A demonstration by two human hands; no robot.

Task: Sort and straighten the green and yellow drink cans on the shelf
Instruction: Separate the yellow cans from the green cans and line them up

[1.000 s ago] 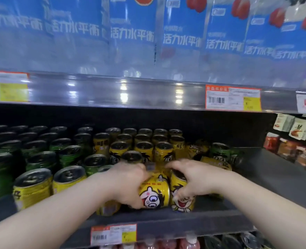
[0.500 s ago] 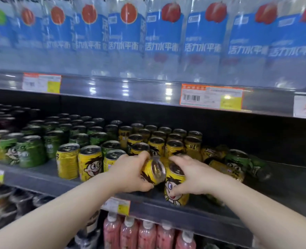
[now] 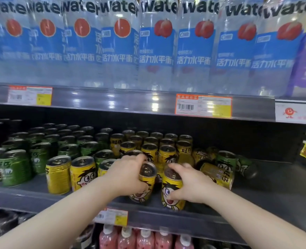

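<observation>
Store shelf under water bottles | green cans left, yellow cans centre, several toppled at right | left hand wrapped round tilted yellow can, likely righting it | right hand closed on upright front can, steadying it.

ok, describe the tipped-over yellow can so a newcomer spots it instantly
Start at the middle shelf, below the row of water bottles. Look just right of the right hand, past the upright yellow can it grips. The tipped yellow can lies on its side there, the only yellow one not standing in that cluster.
</observation>
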